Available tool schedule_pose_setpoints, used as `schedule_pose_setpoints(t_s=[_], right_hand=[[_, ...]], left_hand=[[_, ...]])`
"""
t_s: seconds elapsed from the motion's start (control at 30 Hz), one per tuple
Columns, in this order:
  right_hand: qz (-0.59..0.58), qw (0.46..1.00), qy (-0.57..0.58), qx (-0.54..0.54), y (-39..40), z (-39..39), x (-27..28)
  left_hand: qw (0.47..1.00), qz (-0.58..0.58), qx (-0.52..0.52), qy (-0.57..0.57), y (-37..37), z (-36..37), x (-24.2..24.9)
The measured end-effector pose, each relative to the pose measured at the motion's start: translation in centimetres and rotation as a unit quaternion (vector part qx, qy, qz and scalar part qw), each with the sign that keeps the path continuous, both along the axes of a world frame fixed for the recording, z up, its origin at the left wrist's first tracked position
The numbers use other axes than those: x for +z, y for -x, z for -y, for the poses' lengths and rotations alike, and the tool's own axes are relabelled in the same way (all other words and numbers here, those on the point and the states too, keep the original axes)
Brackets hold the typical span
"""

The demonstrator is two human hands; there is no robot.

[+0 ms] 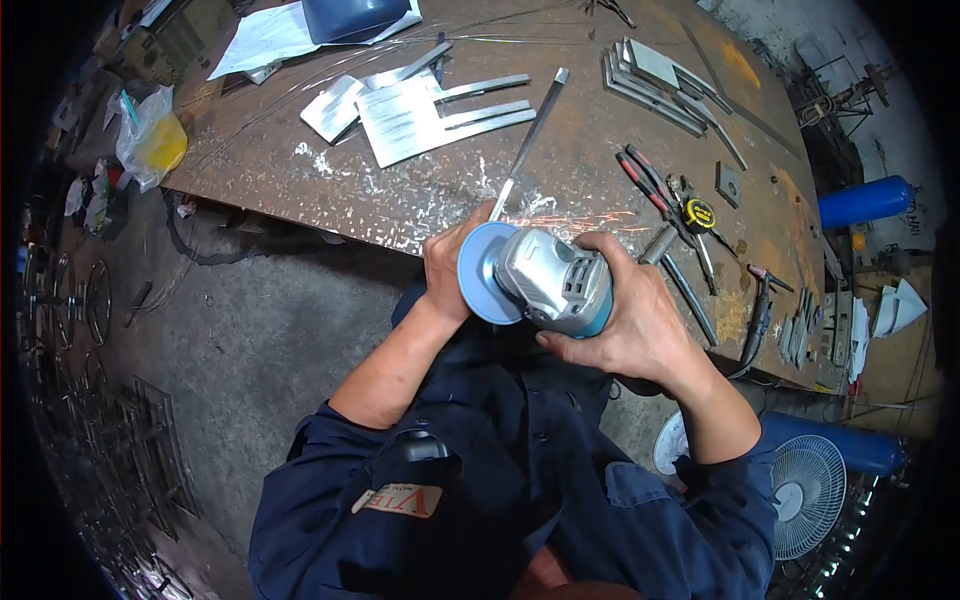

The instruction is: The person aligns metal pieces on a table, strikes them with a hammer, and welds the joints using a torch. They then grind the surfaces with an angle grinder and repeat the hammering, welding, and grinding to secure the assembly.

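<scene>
1. Closest to the lens is a navy work shirt [490, 470], creased matte cloth with flap pockets and the sleeves ending around the elbows.
2. Big steel table [260, 150] past that: brown, rusty and blotchy, with whitish speckles scuffed along the near edge.
3. Off to the right, below the table's edge, there's a round fan [808, 497] with a fine wire cage.
4. On the tabletop, flat shiny forked plates [400, 115] overlap, brushed-looking squares with long straight prongs. A duller stack of plates [650, 75] sits farther right.
5. The angle grinder [545, 275] is a chunky one: bare silvery cast head, vent slots, teal body, smooth pale-blue disc [487, 272]. It's at the table's near edge, just over the lap.
6. Right hand [645, 320] is wrapped firmly round the grinder body. Left hand [450, 262] is curled on the near end of a steel strip [534, 130], some fingers hidden by the disc.
7. That strip's slim, straight and flat, dark along the middle, brighter at both ends, sticking out over the table. Thin orange sparks [590, 222] streak rightward beside it.
8. Smallest stuff: red-handled pliers [645, 180], then a yellow-and-black tape measure [698, 214].
</scene>
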State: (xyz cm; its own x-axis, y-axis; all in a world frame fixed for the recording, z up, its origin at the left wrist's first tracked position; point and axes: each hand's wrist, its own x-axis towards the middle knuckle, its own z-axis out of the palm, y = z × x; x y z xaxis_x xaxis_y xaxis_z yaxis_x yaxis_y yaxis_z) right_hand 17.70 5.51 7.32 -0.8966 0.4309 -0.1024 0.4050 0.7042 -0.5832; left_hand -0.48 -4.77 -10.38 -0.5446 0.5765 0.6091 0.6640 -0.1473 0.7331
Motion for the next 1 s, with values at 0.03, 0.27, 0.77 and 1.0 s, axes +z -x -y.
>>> schedule_pose_setpoints(t_s=[0.03, 0.27, 0.77, 1.0], right_hand=[[0.001, 1.000, -0.001, 0.001, 0.1, -0.2, -0.1], [0.002, 1.000, -0.021, 0.000, 0.3, -0.8, -0.4], [-0.015, 0.999, 0.008, 0.029, 0.9, -1.5, -0.2], [0.003, 0.999, -0.035, 0.004, 1.4, -2.6, -0.2]], left_hand=[[1.000, -0.028, 0.000, 0.003, 0.1, -0.1, 0.0], [0.999, -0.053, 0.005, -0.002, 0.1, -0.2, -0.3], [1.000, 0.002, -0.027, -0.005, 0.2, -0.2, -0.7], [0.996, -0.083, 0.008, 0.033, 0.1, 0.0, 0.5]])
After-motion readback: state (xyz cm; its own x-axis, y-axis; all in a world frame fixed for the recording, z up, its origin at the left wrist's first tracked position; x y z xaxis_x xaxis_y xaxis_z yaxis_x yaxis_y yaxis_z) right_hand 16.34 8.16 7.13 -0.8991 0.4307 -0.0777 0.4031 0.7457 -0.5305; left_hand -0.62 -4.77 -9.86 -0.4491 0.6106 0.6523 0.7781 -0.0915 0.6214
